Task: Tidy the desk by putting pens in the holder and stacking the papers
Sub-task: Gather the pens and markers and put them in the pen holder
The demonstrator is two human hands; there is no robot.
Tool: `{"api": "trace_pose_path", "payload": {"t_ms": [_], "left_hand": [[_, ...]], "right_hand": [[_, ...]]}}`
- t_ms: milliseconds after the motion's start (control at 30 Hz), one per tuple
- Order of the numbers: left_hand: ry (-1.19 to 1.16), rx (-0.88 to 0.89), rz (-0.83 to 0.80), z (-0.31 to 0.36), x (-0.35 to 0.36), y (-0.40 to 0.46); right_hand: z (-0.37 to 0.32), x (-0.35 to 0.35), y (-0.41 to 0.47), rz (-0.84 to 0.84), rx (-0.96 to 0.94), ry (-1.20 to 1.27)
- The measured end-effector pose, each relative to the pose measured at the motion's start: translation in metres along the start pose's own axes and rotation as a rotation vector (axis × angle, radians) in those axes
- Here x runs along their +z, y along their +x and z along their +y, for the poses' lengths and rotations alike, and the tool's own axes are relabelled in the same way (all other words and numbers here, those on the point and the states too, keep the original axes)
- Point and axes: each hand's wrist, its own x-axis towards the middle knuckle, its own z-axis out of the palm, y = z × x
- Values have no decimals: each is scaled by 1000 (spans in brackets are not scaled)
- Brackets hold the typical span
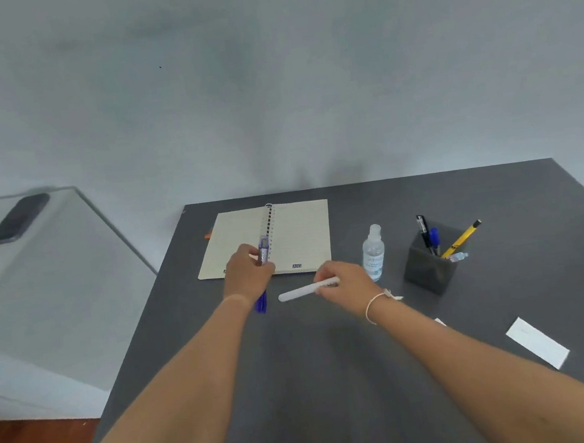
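Observation:
My left hand (247,272) is closed around a blue pen (263,250) with a clear cap, held upright over the near edge of an open spiral notebook (299,233); the pen's blue end (261,301) pokes out below my palm. My right hand (344,283) grips a white marker (301,291) that points left, just above the dark grey desk (321,383). A dark grey cube-shaped pen holder (427,271) stands at the right with several pens and a yellow pencil (461,238) in it. A white paper slip (537,343) lies near the right edge.
A clear spray bottle (374,253) stands between my right hand and the holder. A small white scrap (440,321) peeks out beside my right forearm. To the left stands a glass-topped table (66,256) with a dark phone (18,219) on it. Wooden floor shows below.

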Motion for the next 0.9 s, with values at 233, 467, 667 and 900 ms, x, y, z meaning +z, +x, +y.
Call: {"api": "trace_pose_path", "payload": {"t_ms": [233, 467, 667, 900], "left_hand": [[-153, 296, 37, 100, 10, 18], [-255, 501, -49, 175, 65, -1], [-246, 553, -149, 193, 118, -32], [-150, 550, -255, 178, 147, -42]], "right_hand": [[-29, -100, 6, 409, -75, 160], [-2, -178, -19, 666, -5, 163], [32, -196, -46, 697, 111, 110], [62, -188, -53, 651, 182, -9]]}}
